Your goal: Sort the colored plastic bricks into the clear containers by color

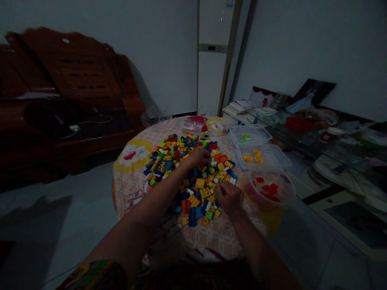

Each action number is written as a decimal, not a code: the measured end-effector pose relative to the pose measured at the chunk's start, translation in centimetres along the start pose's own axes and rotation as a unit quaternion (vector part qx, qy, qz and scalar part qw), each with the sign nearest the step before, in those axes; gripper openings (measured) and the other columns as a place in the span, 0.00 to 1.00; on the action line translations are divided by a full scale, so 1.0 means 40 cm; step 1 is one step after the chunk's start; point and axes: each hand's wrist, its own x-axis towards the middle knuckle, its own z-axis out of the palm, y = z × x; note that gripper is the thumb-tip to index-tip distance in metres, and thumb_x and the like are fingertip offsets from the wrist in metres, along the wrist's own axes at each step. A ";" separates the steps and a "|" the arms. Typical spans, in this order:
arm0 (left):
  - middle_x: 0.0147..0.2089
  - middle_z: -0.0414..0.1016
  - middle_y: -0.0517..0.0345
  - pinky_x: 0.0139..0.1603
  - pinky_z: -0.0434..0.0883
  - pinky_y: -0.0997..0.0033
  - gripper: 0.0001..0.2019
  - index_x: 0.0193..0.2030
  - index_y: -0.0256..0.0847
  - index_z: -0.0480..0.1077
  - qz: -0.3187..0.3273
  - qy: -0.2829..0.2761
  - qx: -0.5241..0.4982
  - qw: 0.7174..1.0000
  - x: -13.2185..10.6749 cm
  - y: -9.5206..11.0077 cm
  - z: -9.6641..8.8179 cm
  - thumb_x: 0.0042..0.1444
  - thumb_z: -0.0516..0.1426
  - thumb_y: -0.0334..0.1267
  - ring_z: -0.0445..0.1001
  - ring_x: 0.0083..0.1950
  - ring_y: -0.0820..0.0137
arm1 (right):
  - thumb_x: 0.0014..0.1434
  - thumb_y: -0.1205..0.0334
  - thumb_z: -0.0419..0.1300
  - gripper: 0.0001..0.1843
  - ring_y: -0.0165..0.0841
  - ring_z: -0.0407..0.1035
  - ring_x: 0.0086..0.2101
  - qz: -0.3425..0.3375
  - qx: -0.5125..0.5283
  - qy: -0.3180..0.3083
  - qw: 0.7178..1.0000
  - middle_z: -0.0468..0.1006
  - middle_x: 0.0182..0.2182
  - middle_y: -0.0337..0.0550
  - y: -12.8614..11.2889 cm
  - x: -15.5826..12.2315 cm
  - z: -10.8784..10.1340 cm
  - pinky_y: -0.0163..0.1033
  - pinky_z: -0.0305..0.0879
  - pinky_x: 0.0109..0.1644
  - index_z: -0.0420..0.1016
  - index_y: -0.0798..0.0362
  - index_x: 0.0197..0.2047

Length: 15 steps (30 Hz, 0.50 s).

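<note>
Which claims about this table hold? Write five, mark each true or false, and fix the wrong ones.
1. Red bricks lie in the round tub. True.
2. The left hand is nearer the tub than the right hand. False: the right hand is nearer.
3. The left hand is at the brick pile. True.
4. The box next to the tub holds green bricks. False: that box holds yellow bricks.
5. The tablecloth is plain. False: the tablecloth is patterned.
</note>
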 end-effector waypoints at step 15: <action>0.27 0.77 0.59 0.32 0.68 0.76 0.08 0.35 0.34 0.78 -0.033 0.032 -0.128 0.991 0.000 -0.038 -0.002 0.47 0.60 0.32 0.73 0.28 0.73 | 0.60 0.70 0.54 0.18 0.28 0.60 0.20 0.002 0.006 -0.006 1.000 0.66 0.17 0.35 0.002 -0.003 0.003 0.36 0.51 0.28 0.60 0.50 0.20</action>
